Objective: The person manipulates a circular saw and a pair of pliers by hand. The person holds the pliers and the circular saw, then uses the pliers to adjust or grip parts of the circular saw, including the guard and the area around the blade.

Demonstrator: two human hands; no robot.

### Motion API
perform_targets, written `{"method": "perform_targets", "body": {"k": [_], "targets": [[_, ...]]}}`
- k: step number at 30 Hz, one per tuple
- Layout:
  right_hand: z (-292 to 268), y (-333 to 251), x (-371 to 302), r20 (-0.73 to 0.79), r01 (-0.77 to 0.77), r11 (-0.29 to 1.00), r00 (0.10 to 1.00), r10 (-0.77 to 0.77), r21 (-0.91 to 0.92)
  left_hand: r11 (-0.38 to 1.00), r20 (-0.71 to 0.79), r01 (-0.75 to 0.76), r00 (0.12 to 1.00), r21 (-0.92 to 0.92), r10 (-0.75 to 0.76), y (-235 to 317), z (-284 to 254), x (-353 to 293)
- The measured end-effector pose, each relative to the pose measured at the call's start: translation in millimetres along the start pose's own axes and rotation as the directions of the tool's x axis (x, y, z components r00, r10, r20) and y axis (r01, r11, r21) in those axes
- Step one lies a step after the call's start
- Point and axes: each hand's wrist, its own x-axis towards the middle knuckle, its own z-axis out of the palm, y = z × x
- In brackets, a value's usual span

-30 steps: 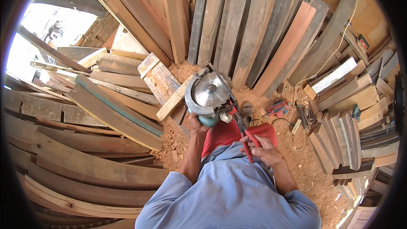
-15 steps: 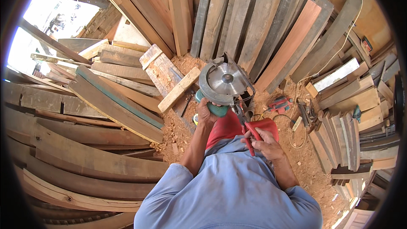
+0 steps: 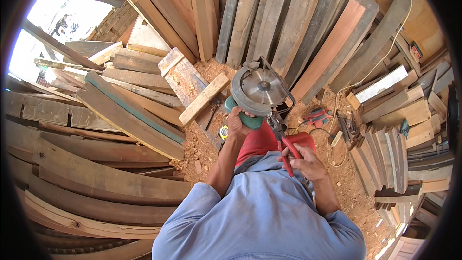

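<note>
A circular saw (image 3: 250,94) with a green body, a grey guard and a bare round blade (image 3: 275,90) is held up in front of my lap, blade facing upward. My left hand (image 3: 237,123) is wrapped round its green housing. In my right hand (image 3: 308,164) is a pair of pliers (image 3: 292,147) with red handles, gripped with the fingers round them. The dark jaws point up toward the saw's near right side, close below the metal base frame. Whether the jaws bite on a part there, I cannot tell.
A short wooden block (image 3: 204,100) lies across a sawdust-covered plank (image 3: 180,75). Beside it sits a yellow tape measure (image 3: 223,132). A red power tool (image 3: 317,117) and a pale cord (image 3: 342,156) lie on the right. Timber stacks (image 3: 110,183) surround me.
The saw has shifted slightly right and turned, so its base frame shows more along the blade's right side. The pliers stay in my right hand, their jaws now a little farther right.
</note>
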Motion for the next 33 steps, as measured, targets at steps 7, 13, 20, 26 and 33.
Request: {"method": "perform_targets", "body": {"k": [7, 13, 20, 26, 33], "targets": [[12.1, -7.3, -1.2, -0.095, 0.018, 0.957, 0.994, -0.047, -0.288, 1.0, -0.033, -0.001, 0.999, 0.007, 0.001, -4.2, 4.5, 0.9], [-5.8, 11.4, 1.7, 0.0, -0.186, 0.981, 0.982, 0.186, -0.055, 0.998, -0.058, 0.004, 0.998, 0.055, -0.001, -9.4, 11.9, 0.0], [8.6, 36.0, 4.2, 0.115, -0.088, 0.741, 0.993, 0.014, 0.665, 0.998, -0.03, 0.018, 0.999, 0.06, -0.016, -16.2, 6.8, 10.7], [1.2, 25.3, 4.7, 0.016, -0.049, 0.904, 0.999, 0.047, 0.426, 0.998, -0.071, -0.01, 0.997, 0.063, 0.014, -17.7, 8.6, 11.8], [-1.1, 0.8, -3.8, -0.159, -0.14, 0.964, 0.982, 0.105, -0.225, 0.994, -0.087, 0.028, 0.996, 0.107, -0.019, -18.4, 9.0, 10.4]]}}
